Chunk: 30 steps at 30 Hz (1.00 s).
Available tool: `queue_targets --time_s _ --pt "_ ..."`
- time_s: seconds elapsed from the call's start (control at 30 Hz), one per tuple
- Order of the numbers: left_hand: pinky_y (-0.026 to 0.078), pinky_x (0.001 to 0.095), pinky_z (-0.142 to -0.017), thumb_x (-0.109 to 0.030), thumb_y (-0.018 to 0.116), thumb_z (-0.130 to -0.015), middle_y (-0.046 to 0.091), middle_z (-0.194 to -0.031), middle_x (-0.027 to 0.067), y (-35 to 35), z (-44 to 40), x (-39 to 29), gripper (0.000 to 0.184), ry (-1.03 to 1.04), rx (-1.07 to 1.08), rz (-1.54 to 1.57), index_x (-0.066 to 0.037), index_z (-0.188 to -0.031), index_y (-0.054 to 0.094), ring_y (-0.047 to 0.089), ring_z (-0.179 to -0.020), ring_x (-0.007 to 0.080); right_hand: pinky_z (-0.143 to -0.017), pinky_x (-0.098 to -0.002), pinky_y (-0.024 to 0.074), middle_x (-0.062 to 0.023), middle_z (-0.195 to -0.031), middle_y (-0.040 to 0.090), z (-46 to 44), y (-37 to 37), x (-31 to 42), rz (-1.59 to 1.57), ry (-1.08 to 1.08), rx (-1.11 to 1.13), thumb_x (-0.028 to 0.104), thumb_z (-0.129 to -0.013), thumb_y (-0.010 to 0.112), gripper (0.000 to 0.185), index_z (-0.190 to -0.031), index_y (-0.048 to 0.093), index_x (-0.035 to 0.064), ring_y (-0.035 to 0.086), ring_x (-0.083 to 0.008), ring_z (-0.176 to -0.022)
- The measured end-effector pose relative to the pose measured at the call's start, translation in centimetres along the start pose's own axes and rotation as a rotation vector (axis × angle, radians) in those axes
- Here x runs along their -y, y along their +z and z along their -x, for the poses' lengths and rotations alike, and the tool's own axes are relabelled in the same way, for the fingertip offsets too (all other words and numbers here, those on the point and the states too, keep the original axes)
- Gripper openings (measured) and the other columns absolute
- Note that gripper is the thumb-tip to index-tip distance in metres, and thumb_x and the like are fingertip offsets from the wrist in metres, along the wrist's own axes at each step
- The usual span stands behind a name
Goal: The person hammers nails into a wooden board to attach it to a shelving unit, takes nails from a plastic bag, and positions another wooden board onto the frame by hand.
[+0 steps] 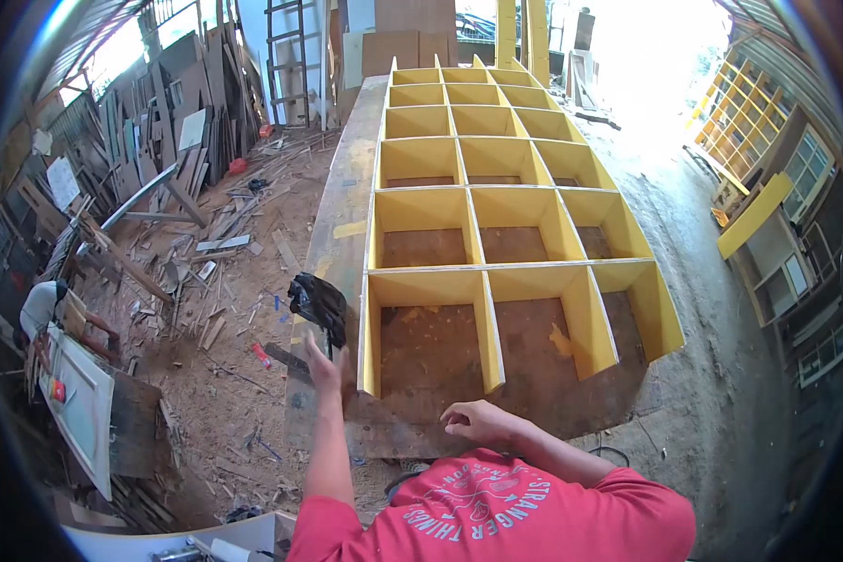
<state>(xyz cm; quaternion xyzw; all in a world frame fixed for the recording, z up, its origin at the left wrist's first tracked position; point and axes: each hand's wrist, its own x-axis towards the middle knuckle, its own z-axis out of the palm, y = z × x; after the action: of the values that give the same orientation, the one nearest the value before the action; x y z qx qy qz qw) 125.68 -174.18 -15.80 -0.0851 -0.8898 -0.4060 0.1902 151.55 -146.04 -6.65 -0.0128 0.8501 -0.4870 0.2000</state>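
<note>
My left hand (325, 367) is at the left edge of the workbench, its thumb and fingers closed around the lower end of a black plastic bag (318, 302). The bag's crumpled top sticks up above the fingers. My right hand (482, 421) is low in front of the bench's near edge, fingers curled in, with nothing visible in them. Between and beyond the hands, a large yellow wooden grid frame (525, 266) with open compartments lies on the brown bench top (421, 412). Neither hand touches the frame.
Wood scraps (220, 245) litter the floor at left, and boards (164, 131) lean behind them. A ladder (288, 66) stands at the back. Another person (45, 304) bends over a pale door panel (82, 403) at far left. Another yellow grid (742, 112) stands at right.
</note>
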Motion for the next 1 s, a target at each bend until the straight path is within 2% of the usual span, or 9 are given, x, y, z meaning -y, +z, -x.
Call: queue_targets --time_s 0.1,0.17,0.2,0.3,0.43,0.63,0.73,0.83,1.0 --pt "0.045 0.0492 -0.114 -0.019 0.084 -0.085 0.054 -0.148 0.0296 0.5 -6.6 -2.9 0.102 0.219 -0.223 -0.192 -0.004 -0.165 0.023 0.055 -0.135 0.0414 -0.098 -0.0427 0.0568 -0.0190 -0.116 0.077 0.7 0.3 0.6 0.022 -0.012 -0.005 0.030 -0.099 0.069 0.040 -0.130 0.068 0.0045 0.074 -0.0342 -0.111" --pt "0.056 0.0423 -0.093 -0.017 0.081 -0.089 0.069 -0.127 0.0215 0.5 -9.7 -3.3 0.079 -0.214 0.213 0.235 -0.009 -0.158 0.043 0.070 -0.105 0.0298 -0.098 -0.0423 0.0566 -0.0190 -0.118 0.076 1.3 0.5 1.2 0.007 -0.006 -0.033 0.030 -0.100 0.070 0.040 -0.130 0.068 0.0036 0.073 -0.0331 -0.112" --pt "0.057 0.0371 -0.074 -0.015 0.079 -0.091 0.074 -0.104 0.0138 3.7 -11.7 1.7 0.047 -0.056 0.227 0.128 -0.010 -0.136 0.066 0.069 -0.077 0.0209 -0.098 -0.0421 0.0566 -0.0195 -0.117 0.076 1.8 0.4 1.8 -0.005 0.006 -0.030 0.029 -0.100 0.071 0.040 -0.131 0.068 0.0039 0.074 -0.0327 -0.111" --pt "0.057 0.0390 -0.083 -0.018 0.079 -0.091 0.073 -0.102 0.0123 4.3 -13.5 0.2 0.023 -0.114 0.167 0.202 -0.006 -0.110 0.076 0.069 -0.089 0.0235 -0.098 -0.0417 0.0564 -0.0199 -0.116 0.076 3.2 0.2 0.9 -0.047 -0.018 -0.046 0.028 -0.100 0.071 0.039 -0.131 0.068 0.0042 0.074 -0.0315 -0.111" --pt "0.031 0.0513 -0.125 -0.033 0.091 -0.078 0.026 -0.167 0.0315 5.1 -14.2 -1.5 0.118 -0.141 -0.109 -0.157 -0.003 -0.165 0.017 0.030 -0.153 0.0479 -0.098 -0.0420 0.0567 -0.0195 -0.117 0.077 3.7 -0.6 -0.7 -0.047 0.033 -0.109 0.032 -0.097 0.071 0.043 -0.130 0.068 0.0044 0.074 -0.0333 -0.112" --pt "0.041 0.0473 -0.120 -0.037 0.091 -0.077 0.053 -0.153 0.0288 2.7 -12.5 2.2 0.105 -0.260 0.290 -0.219 0.000 -0.159 0.038 0.049 -0.145 0.0402 -0.100 -0.0406 0.0564 -0.0175 -0.116 0.077 2.5 -0.6 0.7 -0.012 -0.008 -0.085 0.030 -0.100 0.072 0.040 -0.130 0.069 0.0046 0.074 -0.0306 -0.112" --pt "0.054 0.0471 -0.101 -0.033 0.089 -0.080 0.073 -0.122 0.0257 2.2 -11.3 2.8 0.064 -0.353 0.450 -0.274 0.002 -0.131 0.068 0.070 -0.118 0.0384 -0.099 -0.0407 0.0566 -0.0174 -0.116 0.077 2.3 -0.1 0.9 -0.018 -0.016 -0.083 0.031 -0.099 0.072 0.039 -0.129 0.070 0.0050 0.074 -0.0307 -0.112" --pt "0.056 0.0484 -0.084 -0.030 0.085 -0.083 0.077 -0.100 0.0228 1.2 -11.3 3.9 0.039 -0.218 0.325 0.003 0.003 -0.102 0.075 0.074 -0.096 0.0396 -0.098 -0.0400 0.0568 -0.0174 -0.114 0.077 1.9 -0.3 0.2 -0.026 -0.037 -0.104 0.029 -0.098 0.073 0.039 -0.129 0.069 0.0048 0.074 -0.0302 -0.110" --pt "0.055 0.0401 -0.079 -0.013 0.077 -0.089 0.075 -0.090 0.0170 -6.2 -11.5 -1.8 0.018 0.186 0.052 0.062 0.000 -0.103 0.074 0.071 -0.083 0.0338 -0.095 -0.0384 0.0571 -0.0154 -0.111 0.078 1.1 -1.8 1.1 -0.117 -0.076 -0.159 0.024 -0.098 0.074 0.036 -0.127 0.069 0.0033 0.075 -0.0267 -0.107"
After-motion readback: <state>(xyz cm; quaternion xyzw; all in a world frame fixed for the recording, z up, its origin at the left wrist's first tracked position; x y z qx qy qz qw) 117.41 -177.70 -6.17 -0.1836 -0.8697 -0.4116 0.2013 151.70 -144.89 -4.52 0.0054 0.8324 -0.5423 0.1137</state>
